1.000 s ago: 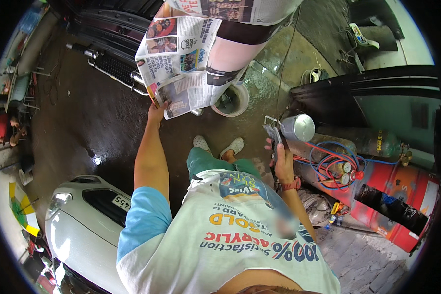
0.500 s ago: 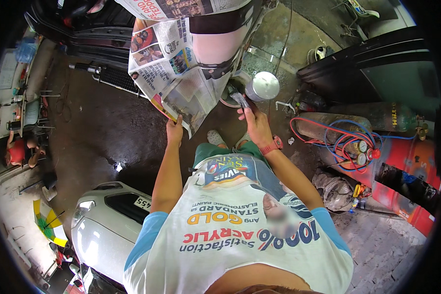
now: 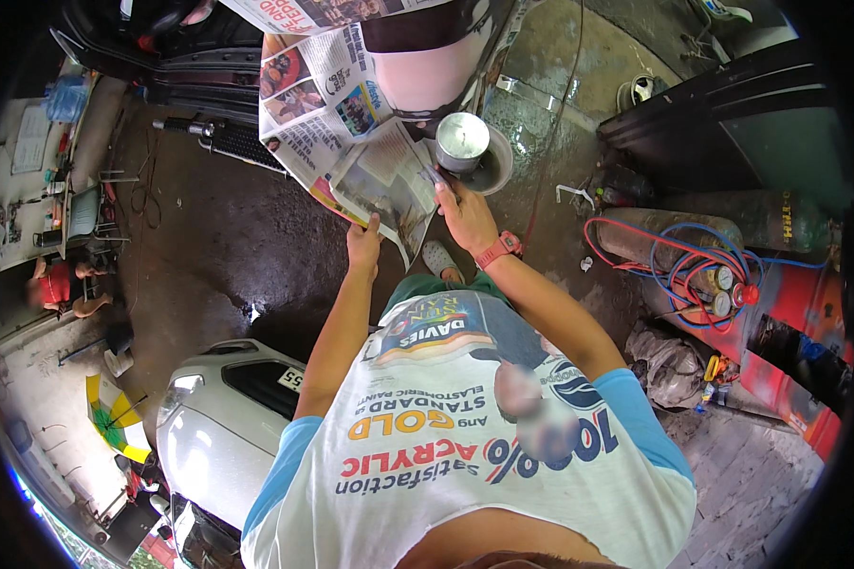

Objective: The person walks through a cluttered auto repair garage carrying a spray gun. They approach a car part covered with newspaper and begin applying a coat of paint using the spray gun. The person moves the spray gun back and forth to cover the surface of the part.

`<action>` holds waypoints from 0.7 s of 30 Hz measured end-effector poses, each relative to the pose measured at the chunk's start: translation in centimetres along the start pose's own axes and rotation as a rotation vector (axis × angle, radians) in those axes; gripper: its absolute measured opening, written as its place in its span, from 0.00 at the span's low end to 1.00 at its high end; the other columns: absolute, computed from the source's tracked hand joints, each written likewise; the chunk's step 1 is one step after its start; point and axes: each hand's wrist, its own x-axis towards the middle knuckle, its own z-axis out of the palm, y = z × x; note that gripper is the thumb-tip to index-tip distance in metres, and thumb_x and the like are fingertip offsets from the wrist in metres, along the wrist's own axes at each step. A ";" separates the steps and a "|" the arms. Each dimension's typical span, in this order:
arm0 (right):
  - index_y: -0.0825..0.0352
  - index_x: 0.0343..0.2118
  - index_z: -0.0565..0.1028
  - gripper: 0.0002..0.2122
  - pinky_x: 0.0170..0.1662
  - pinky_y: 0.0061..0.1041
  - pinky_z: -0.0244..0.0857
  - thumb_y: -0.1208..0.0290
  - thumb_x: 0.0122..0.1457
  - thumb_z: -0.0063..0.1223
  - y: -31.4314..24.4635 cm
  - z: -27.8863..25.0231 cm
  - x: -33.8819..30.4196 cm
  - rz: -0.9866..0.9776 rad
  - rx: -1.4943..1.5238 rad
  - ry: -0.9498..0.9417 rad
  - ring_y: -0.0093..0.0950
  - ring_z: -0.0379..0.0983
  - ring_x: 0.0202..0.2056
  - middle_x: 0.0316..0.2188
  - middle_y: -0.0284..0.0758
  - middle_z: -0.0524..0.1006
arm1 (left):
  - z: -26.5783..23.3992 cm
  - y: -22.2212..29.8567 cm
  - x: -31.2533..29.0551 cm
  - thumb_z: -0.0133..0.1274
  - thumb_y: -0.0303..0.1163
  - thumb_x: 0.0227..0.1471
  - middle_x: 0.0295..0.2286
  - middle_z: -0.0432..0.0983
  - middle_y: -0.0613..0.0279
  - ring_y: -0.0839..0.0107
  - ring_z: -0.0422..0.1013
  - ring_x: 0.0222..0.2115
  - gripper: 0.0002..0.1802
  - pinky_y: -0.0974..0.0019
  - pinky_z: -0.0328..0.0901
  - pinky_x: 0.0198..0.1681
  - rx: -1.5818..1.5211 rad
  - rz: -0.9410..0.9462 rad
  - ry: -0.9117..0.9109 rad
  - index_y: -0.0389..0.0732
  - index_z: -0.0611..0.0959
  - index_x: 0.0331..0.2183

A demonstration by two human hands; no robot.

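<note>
Sheets of newspaper (image 3: 318, 152) are draped around a pinkish-white car panel (image 3: 429, 81) ahead of me. My left hand (image 3: 363, 245) pinches the lower edge of the newspaper, thumb on top. My right hand (image 3: 467, 216) is wrapped round the handle of a spray gun, whose round silver cup (image 3: 463, 140) stands above the fingers. Most of the gun's body is hidden by the hand and cup. The gun is close to the newspaper's right edge, and the cup overlaps a pale bucket (image 3: 505, 156) beneath it in the view.
A white car (image 3: 220, 417) stands behind on the left. Gas cylinders (image 3: 669, 230) with red and blue hoses (image 3: 678, 270) lie at right. A black step bar (image 3: 242, 150) juts out at upper left. Another person (image 3: 57, 284) is at far left. The dark floor (image 3: 209, 228) looks wet.
My right hand has brought the spray gun leftward, nearer the newspaper, and its cup now shows from above. The left hand keeps its hold on the paper. The whole view has shifted slightly.
</note>
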 end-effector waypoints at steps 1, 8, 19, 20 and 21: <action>0.72 0.55 0.76 0.25 0.56 0.45 0.65 0.52 0.69 0.44 0.0 0.1 0.1 -0.002 0.004 0.005 0.57 0.71 0.52 0.47 0.59 0.78 | 0.0 0.0 -0.1 0.58 0.40 0.64 0.39 0.76 0.67 0.75 0.72 0.38 0.15 0.66 0.68 0.40 -0.005 0.004 -0.003 0.41 0.79 0.46; 0.68 0.55 0.77 0.26 0.51 0.45 0.69 0.50 0.68 0.44 0.3 0.6 1.2 0.055 -0.009 0.027 0.59 0.74 0.47 0.40 0.60 0.79 | -0.5 -0.2 0.5 0.57 0.40 0.64 0.42 0.78 0.64 0.73 0.74 0.40 0.17 0.63 0.70 0.44 0.070 -0.027 -0.011 0.39 0.79 0.48; 0.66 0.53 0.79 0.26 0.47 0.48 0.70 0.47 0.68 0.45 -0.1 1.7 1.8 0.099 -0.099 0.106 0.60 0.75 0.43 0.37 0.60 0.79 | -0.3 0.7 -0.2 0.57 0.38 0.64 0.39 0.78 0.61 0.72 0.75 0.37 0.17 0.65 0.72 0.41 0.051 -0.007 -0.005 0.35 0.79 0.46; 0.66 0.53 0.79 0.26 0.47 0.48 0.70 0.47 0.68 0.45 -0.2 1.8 1.8 0.101 -0.103 0.105 0.60 0.75 0.43 0.37 0.60 0.79 | -0.4 0.6 -0.2 0.57 0.39 0.64 0.39 0.78 0.62 0.73 0.74 0.37 0.17 0.65 0.71 0.42 0.054 -0.009 -0.013 0.36 0.79 0.46; 0.66 0.53 0.78 0.26 0.47 0.48 0.70 0.47 0.68 0.45 -0.3 1.8 1.8 0.102 -0.107 0.103 0.60 0.75 0.43 0.37 0.60 0.79 | -0.5 0.5 0.0 0.58 0.40 0.63 0.39 0.78 0.63 0.73 0.74 0.38 0.18 0.64 0.71 0.43 0.057 -0.011 -0.020 0.37 0.79 0.47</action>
